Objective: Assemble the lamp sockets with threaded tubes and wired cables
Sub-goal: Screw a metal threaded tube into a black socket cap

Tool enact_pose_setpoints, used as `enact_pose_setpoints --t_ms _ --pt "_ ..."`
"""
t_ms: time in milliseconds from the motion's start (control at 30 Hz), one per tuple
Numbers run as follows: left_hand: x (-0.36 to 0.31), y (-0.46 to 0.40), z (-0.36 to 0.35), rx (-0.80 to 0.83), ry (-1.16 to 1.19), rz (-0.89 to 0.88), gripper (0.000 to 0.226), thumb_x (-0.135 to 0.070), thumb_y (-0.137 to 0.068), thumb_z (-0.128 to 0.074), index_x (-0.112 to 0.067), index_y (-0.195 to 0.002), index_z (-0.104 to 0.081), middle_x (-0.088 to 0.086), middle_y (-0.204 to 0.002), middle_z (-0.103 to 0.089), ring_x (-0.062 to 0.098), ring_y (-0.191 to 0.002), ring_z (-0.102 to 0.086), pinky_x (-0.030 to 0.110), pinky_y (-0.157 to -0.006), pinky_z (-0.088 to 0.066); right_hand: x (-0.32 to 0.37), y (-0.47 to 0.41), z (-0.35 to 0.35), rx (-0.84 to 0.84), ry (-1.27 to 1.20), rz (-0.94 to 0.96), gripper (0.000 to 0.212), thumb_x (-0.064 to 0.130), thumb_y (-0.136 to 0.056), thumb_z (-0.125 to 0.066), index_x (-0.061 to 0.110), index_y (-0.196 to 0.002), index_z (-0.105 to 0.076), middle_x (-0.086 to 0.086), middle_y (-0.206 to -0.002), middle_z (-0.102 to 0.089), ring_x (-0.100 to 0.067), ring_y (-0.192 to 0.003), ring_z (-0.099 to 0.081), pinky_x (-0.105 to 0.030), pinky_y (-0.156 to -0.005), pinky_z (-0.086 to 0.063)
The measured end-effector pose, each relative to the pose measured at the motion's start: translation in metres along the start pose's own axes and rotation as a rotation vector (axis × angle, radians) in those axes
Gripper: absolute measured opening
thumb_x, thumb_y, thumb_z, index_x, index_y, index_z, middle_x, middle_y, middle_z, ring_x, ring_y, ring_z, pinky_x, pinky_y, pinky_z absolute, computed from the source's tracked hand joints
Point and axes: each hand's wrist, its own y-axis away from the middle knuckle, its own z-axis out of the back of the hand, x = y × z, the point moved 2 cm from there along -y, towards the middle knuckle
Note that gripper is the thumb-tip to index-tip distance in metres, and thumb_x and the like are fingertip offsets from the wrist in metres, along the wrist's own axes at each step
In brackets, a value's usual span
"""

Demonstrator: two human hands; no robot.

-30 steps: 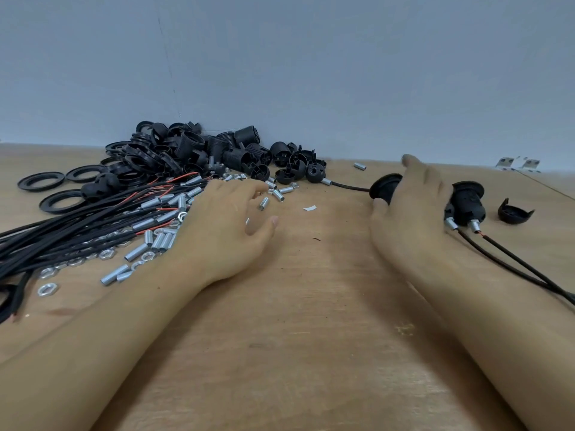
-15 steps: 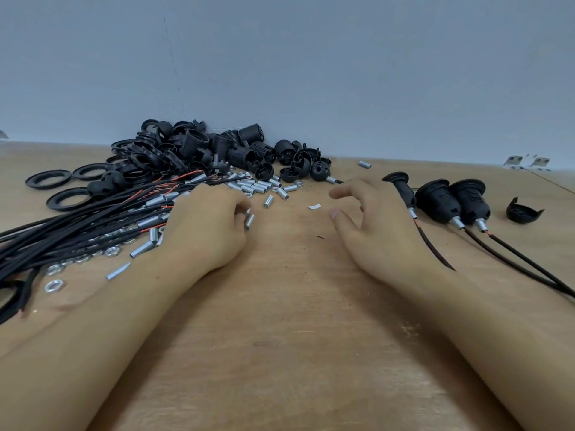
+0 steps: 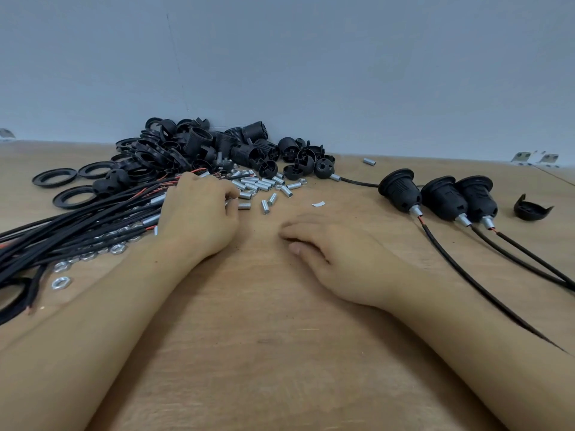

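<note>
The short silver threaded metal tubes (image 3: 260, 185) lie scattered just right of the left hand (image 3: 199, 216), whose curled fingers (image 3: 228, 194) touch them; whether they pinch one, I cannot tell. The right hand (image 3: 339, 259) rests relaxed, empty, lower centre on the wooden surface (image 3: 280, 353).

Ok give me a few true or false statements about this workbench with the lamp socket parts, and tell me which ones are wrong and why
1. Three assembled black lamp sockets with cables lie side by side on the right of the wooden table. True.
2. The right hand grips one of those sockets. False: it rests on the bare table, holding nothing, apart from them.
3. The left hand is at the scattered silver threaded metal tubes, beside the bundle of black wired cables. True.
4. The flat black plastic rings lie at the far right. False: they lie at the far left.
5. Silver hex nuts lie near the left forearm. True.
6. One black cap piece sits stacked on a socket. False: it lies alone, right of them.
</note>
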Motion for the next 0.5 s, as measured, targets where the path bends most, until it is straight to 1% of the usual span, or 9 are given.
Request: enact_pose_setpoints --t_ms 67,100,167,200,233,300,333,433,500 --pt "-0.001 -0.001 0.0 0.011 0.046 -0.092 0.028 -0.028 -0.096 -0.057 -0.023 -0.122 -0.067 -0.001 -0.122 -0.066 0.028 -0.125 -0.043 0.048 -0.103 -0.037 -0.007 0.003 0.006 -0.051 -0.052 -0.071 0.028 0.008 -0.098 -0.052 0.013 -0.121 -0.066 0.003 -0.124 -0.065 -0.011 -0.116 -0.053 -0.016 -0.097 -0.035" --pt "-0.003 -0.002 -0.001 0.03 0.085 -0.15 0.029 -0.032 -0.096 -0.057 -0.023 -0.123 -0.066 -0.003 -0.124 -0.065 0.025 -0.126 -0.043 0.049 -0.105 -0.036 -0.008 0.004 0.008 -0.065 -0.057 -0.087 0.03 0.006 -0.096 -0.053 0.015 -0.121 -0.067 0.005 -0.123 -0.066 -0.008 -0.113 -0.053 -0.011 -0.093 -0.035" --pt "-0.007 -0.002 -0.005 0.098 0.086 -0.209 0.03 -0.041 -0.097 -0.053 -0.022 -0.116 -0.066 -0.005 -0.117 -0.065 0.021 -0.126 -0.042 0.046 -0.104 -0.035 -0.009 0.003 0.008 -0.076 -0.049 -0.09 0.03 0.002 -0.094 -0.054 0.014 -0.117 -0.069 0.005 -0.119 -0.068 -0.004 -0.107 -0.052 -0.004 -0.087 -0.032" --pt "-0.008 -0.003 -0.007 0.125 0.062 -0.209 0.028 -0.042 -0.097 -0.051 -0.023 -0.111 -0.066 -0.006 -0.11 -0.065 0.02 -0.124 -0.043 0.044 -0.102 -0.034 -0.009 0.003 0.008 -0.084 -0.056 -0.096 0.029 0.001 -0.094 -0.054 0.013 -0.115 -0.07 0.004 -0.117 -0.068 -0.004 -0.105 -0.052 -0.004 -0.086 -0.033" --pt "-0.008 -0.003 -0.007 0.13 0.054 -0.204 0.025 -0.041 -0.096 -0.051 -0.025 -0.107 -0.068 -0.006 -0.106 -0.065 0.021 -0.121 -0.044 0.042 -0.101 -0.035 -0.009 0.002 0.008 -0.097 -0.069 -0.11 0.029 0.0 -0.094 -0.054 0.012 -0.115 -0.07 0.002 -0.116 -0.069 -0.006 -0.104 -0.054 -0.007 -0.088 -0.036" --pt "-0.008 -0.004 -0.005 0.099 0.075 -0.207 0.021 -0.038 -0.095 -0.057 -0.03 -0.107 -0.071 -0.006 -0.104 -0.068 0.022 -0.117 -0.046 0.043 -0.1 -0.037 -0.009 0.001 0.009 -0.145 -0.092 -0.155 0.028 0.003 -0.095 -0.055 0.013 -0.116 -0.07 0.001 -0.114 -0.069 -0.01 -0.105 -0.059 -0.019 -0.093 -0.043" --pt "-0.009 -0.004 -0.004 0.094 0.086 -0.22 0.019 -0.037 -0.093 -0.06 -0.032 -0.106 -0.072 -0.007 -0.105 -0.068 0.022 -0.114 -0.047 0.044 -0.1 -0.038 -0.01 0.001 0.009 -0.169 -0.097 -0.181 0.028 0.004 -0.095 -0.055 0.014 -0.116 -0.07 0.002 -0.114 -0.07 -0.01 -0.104 -0.061 -0.021 -0.094 -0.044" --pt "-0.015 -0.002 -0.003 0.107 0.166 -0.262 0.014 -0.028 -0.09 -0.065 -0.035 -0.099 -0.073 -0.011 -0.098 -0.068 0.019 -0.105 -0.049 0.046 -0.095 -0.042 -0.013 0.002 0.009 -0.193 -0.088 -0.252 0.028 0.005 -0.095 -0.057 0.017 -0.117 -0.069 0.004 -0.114 -0.07 -0.009 -0.103 -0.061 -0.017 -0.092 -0.044" --pt "-0.018 -0.001 -0.004 0.094 0.196 -0.268 0.015 -0.024 -0.091 -0.066 -0.032 -0.101 -0.073 -0.012 -0.096 -0.068 0.016 -0.104 -0.049 0.043 -0.094 -0.044 -0.016 0.002 0.009 -0.204 -0.084 -0.295 0.027 0.007 -0.095 -0.058 0.019 -0.117 -0.069 0.004 -0.115 -0.069 -0.01 -0.104 -0.061 -0.02 -0.093 -0.044"
